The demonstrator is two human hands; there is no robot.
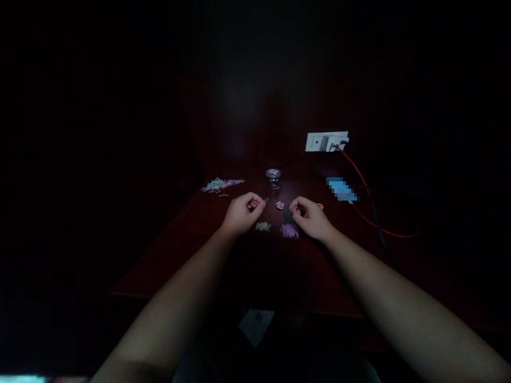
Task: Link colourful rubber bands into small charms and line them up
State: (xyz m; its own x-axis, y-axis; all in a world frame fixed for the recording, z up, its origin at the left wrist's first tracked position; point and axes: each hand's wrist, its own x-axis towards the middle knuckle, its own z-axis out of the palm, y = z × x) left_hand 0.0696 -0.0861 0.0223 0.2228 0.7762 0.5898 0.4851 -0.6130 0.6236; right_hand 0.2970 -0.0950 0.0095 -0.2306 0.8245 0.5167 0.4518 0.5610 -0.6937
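Note:
My left hand [244, 213] is closed in a pinch on a small bluish band [266, 200], which pokes out past the fingertips. Opposite it, my right hand [310, 218] has its fingertips pressed together over a dark little pile [287, 214]; whatever is between them is too small to make out. A pink pile [280, 205] of small bands lies between the hands. Nearer to me are a pale green pile [263, 227] and a purple pile [289, 230]. Farther left spreads a mixed heap [221, 184] of coloured thin bands.
A small round clear jar [273, 175] stands behind the hands on the dark red table [179, 255]. At right lies a blurred-out phone-like device [341, 189] with a red cable [361, 173] running to a wall socket [316, 142]. The surroundings are very dark.

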